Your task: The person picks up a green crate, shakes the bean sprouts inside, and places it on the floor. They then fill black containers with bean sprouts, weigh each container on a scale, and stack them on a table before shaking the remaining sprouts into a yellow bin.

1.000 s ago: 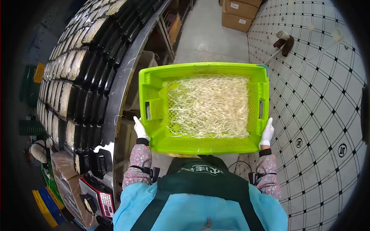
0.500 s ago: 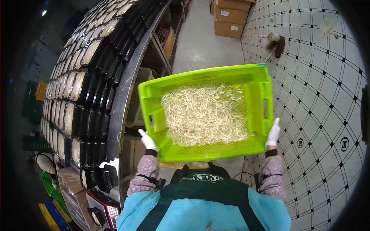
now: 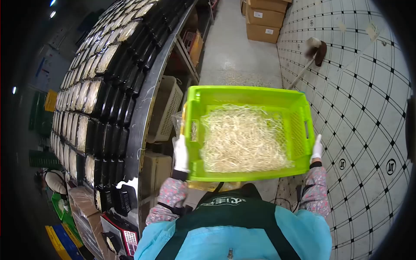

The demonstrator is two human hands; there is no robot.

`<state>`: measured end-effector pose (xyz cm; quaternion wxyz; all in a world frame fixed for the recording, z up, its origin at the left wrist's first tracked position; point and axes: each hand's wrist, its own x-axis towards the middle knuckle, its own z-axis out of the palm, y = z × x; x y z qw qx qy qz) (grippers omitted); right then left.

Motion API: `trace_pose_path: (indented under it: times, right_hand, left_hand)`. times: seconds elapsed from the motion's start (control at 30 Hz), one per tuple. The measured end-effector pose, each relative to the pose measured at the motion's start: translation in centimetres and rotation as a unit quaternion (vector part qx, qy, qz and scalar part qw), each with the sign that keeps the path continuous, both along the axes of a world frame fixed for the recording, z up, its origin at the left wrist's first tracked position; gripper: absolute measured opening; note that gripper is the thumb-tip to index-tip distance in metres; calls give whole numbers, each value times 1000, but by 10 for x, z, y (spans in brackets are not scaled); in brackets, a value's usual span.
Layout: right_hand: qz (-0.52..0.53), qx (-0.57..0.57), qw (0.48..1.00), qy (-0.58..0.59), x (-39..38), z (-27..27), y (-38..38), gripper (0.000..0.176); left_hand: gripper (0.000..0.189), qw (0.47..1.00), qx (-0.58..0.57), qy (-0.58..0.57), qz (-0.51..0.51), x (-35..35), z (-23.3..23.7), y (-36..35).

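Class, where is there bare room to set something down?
Most open: grey floor between the metal table and cardboard boxes, past scattered bits beyond the green crate. A narrow strip edges the table; black trays crowd beside it.

2 gloved hands [image 3: 181,154] on 1 lime-green crate [image 3: 300,145]
2 labelled cartons [image 3: 262,34] at 1 o'clock, 1 keypad scale [image 3: 130,239] at 7.

We look forward and steeply down from the head, over the apron [image 3: 232,212]. Our single wide view has the green crate [image 3: 249,176] near, cartons [image 3: 263,32] farther off.
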<state>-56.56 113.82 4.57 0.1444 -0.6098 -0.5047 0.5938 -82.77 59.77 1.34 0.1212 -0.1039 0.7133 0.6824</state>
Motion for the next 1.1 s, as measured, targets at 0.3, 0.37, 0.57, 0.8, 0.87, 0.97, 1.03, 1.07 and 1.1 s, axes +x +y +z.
trace_pose_path:
  times: [0.3, 0.37, 0.57, 0.8, 0.87, 0.97, 1.03, 1.07, 1.1]
  right_hand:
    - [191, 170, 965, -63, -37, -7, -82, 71]
    - [183, 61, 980, -50, -33, 9, -33, 66]
    - [204, 215, 929, -220, -19, 62, -6, 80]
    - [59, 47, 997, -1, -7, -2, -14, 64]
    - [-24, 32, 999, 26, 13, 2, 22, 68]
    - [-8, 69, 998, -11, 27, -20, 14, 74]
    - [66, 209, 969, -111, 16, -52, -49, 74]
    - [62, 179, 980, -62, 6, -39, -90, 73]
    - [60, 146, 987, -13, 4, -27, -120, 72]
  left_hand:
    - [67, 981, 87, -157, 66, -15, 57, -70]
    - [65, 983, -10, -182, 36, -2, 12, -52]
    - [61, 990, 44, -116, 72, 40, -17, -10]
    - [60, 983, 15, -178, 53, 8, -4, -39]
    - [49, 999, -49, -23, 9, 39, -12, 7]
    - [43, 999, -36, 21, 34, 38, -4, -7]
    - [60, 993, 63, -53, 85, 19, 45, -42]
    - [64, 988, 31, -56, 144, 5, 30, -72]
    - [65, 984, 43, -44, 170, 7, 46, -80]
